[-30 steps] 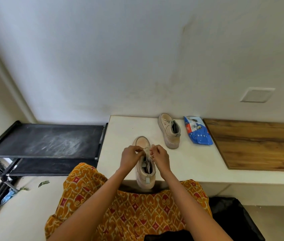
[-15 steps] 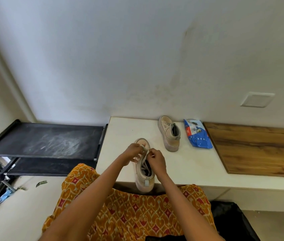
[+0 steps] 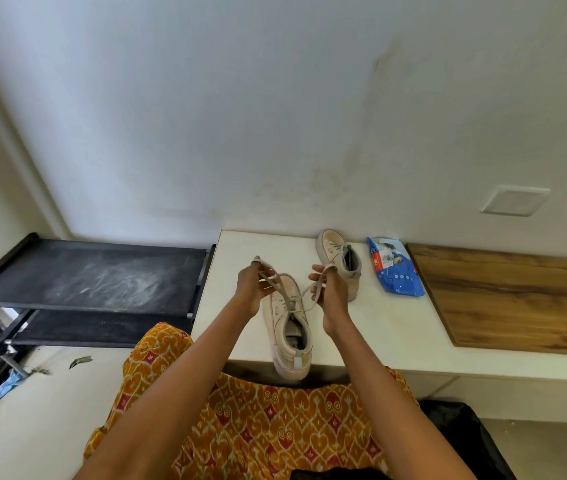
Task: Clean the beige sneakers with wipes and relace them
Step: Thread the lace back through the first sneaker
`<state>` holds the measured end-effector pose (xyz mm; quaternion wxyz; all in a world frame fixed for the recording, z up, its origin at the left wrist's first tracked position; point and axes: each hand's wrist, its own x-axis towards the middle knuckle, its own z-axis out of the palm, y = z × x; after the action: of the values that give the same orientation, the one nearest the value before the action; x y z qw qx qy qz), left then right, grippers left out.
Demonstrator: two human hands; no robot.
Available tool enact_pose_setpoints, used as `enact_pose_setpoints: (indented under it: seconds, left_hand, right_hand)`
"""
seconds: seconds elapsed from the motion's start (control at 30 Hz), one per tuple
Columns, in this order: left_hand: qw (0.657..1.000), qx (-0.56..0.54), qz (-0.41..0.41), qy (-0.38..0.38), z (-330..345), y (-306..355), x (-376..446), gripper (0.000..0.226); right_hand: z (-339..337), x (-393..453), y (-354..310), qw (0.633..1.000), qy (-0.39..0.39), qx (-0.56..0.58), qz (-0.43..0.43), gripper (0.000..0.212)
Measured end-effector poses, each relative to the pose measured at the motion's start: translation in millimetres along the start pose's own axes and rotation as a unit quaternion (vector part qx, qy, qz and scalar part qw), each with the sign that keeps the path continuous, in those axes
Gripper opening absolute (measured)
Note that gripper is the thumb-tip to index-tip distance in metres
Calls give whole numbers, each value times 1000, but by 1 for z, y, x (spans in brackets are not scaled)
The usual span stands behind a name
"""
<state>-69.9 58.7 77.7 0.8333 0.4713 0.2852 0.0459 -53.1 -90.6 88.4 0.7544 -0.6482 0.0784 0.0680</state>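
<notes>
Your beige canvas sneaker [image 3: 287,327] lies at the centre of the frame on the white counter [image 3: 372,327], heel hanging over the near edge, long axis running away from you. Its pale flat lace [image 3: 296,299] rises from the eyelets in two strands. Your left hand [image 3: 252,285] pinches one strand up and left; your right hand [image 3: 330,289] has the other looped round its fingers, up and right. Both sit equally near the eyelets, so tightening likely means pulling outward. The second beige sneaker [image 3: 339,261] and a blue wipes packet [image 3: 394,268] lie beyond, upper right.
</notes>
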Motion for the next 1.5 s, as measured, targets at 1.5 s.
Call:
enact_pose_setpoints:
  seconds: [1.5]
  left_hand:
    - [969,221,-71,-85,-9,-33,-4,43]
  right_hand:
    - [2,-15,55,948,-44,-309,-55,8]
